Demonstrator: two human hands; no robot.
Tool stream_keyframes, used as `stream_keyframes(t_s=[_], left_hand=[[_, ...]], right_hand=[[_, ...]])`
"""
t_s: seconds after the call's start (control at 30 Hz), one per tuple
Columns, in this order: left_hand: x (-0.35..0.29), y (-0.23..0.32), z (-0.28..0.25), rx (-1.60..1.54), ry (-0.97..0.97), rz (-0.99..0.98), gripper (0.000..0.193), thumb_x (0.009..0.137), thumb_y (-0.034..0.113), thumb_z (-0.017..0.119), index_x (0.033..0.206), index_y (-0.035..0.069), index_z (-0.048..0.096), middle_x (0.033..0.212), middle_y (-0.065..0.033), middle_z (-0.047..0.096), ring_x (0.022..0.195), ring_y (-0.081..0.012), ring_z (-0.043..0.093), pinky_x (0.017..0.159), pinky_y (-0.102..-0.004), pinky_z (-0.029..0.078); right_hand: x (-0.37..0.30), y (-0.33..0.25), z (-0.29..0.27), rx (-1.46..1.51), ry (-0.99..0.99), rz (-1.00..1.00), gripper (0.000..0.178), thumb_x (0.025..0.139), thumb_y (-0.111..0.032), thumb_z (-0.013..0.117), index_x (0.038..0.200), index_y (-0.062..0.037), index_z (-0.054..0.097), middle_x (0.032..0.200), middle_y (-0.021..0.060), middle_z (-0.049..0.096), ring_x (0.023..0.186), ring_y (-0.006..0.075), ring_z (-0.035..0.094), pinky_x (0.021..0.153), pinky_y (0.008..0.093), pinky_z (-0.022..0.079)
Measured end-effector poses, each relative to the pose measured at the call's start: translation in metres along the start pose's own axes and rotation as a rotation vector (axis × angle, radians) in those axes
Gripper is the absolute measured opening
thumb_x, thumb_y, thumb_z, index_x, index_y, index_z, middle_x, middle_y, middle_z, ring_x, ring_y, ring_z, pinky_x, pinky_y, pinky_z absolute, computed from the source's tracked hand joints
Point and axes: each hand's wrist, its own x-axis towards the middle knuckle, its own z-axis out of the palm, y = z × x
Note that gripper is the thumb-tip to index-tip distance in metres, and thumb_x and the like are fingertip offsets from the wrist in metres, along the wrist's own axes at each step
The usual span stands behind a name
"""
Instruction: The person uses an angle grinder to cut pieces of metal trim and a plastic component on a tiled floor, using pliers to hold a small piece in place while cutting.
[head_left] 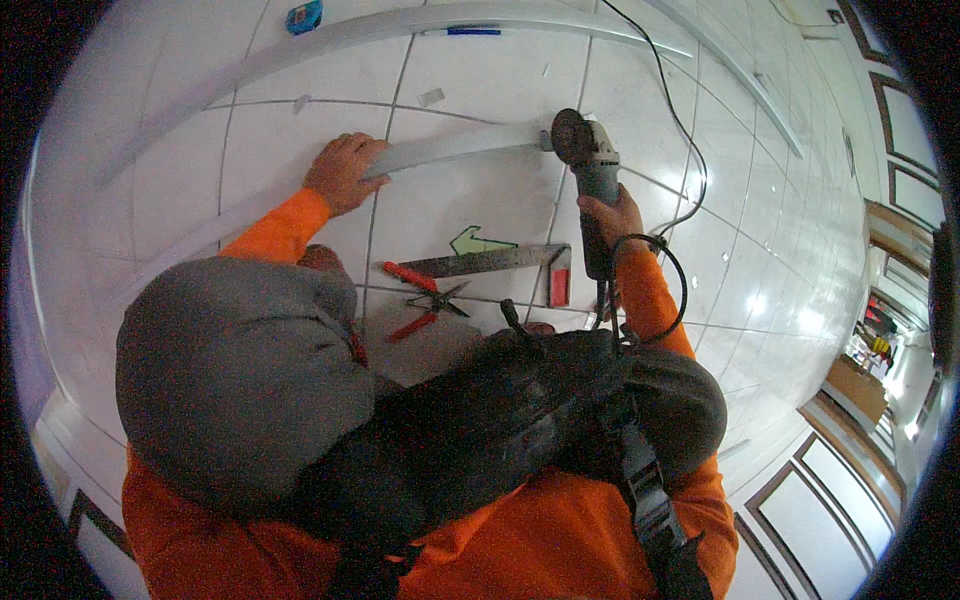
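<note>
My left hand (345,172) is closed over a long light-grey metal profile (460,149) lying on the floor. In my right hand (617,214) is an angle grinder (598,180), gripped round its dark body. The grinder's disc (573,137) is right at the profile's right end; whether they touch I cannot tell. Nearer me, a try square (490,261) with a red-and-silver handle lies on the tiles. Beside it rest pliers (432,299) with red grips, spread apart. A green arrow-shaped piece (480,242) lies just beyond the square's blade.
The grinder's black cable (702,150) loops by my right forearm and runs to the far side. Longer metal profiles (350,36) (755,90) lie farther off on the tiled floor (480,205). A blue pen (473,31), a blue packet (304,17) and small scraps (431,97) are scattered there.
</note>
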Motion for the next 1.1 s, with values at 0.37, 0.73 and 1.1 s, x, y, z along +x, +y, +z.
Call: stream_keyframes(t_s=[0.37, 0.73, 1.1], left_hand=[[-0.025, -0.103, -0.057, 0.239, 0.159, -0.240, 0.056, 0.079, 0.021, 0.074, 0.129, 0.007, 0.051, 0.126, -0.0163, 0.057, 0.117, -0.0362, 0.053, 0.103, -0.0446, 0.041], [0.116, -0.016, -0.171, 0.376, -0.209, 0.090, 0.033, 0.089, 0.021, 0.062, 0.121, 0.011, 0.061, 0.129, -0.0142, 0.060, 0.126, -0.0330, 0.051, 0.110, -0.0435, 0.037], [0.313, 0.164, -0.064, 0.430, -0.134, 0.991, 0.020, 0.080, 0.018, 0.061, 0.098, 0.011, 0.066, 0.102, -0.0137, 0.067, 0.098, -0.0343, 0.063, 0.081, -0.0451, 0.051]], right_hand=[[-0.037, 0.031, -0.063, 0.586, 0.226, 0.074, 0.039, 0.079, -0.025, 0.078, 0.108, -0.0041, 0.063, 0.083, 0.0038, 0.065, 0.065, 0.0143, 0.059, 0.057, 0.0288, 0.048], [-0.085, 0.086, -0.083, 0.757, 0.433, 0.233, 0.033, 0.081, -0.033, 0.073, 0.097, -0.0063, 0.064, 0.078, 0.0012, 0.060, 0.066, 0.0130, 0.055, 0.058, 0.0284, 0.046], [-0.119, 0.104, -0.074, 0.973, 0.579, 0.317, 0.035, 0.082, -0.034, 0.072, 0.094, -0.0048, 0.058, 0.072, 0.0076, 0.062, 0.057, 0.0198, 0.059, 0.051, 0.0324, 0.048]])
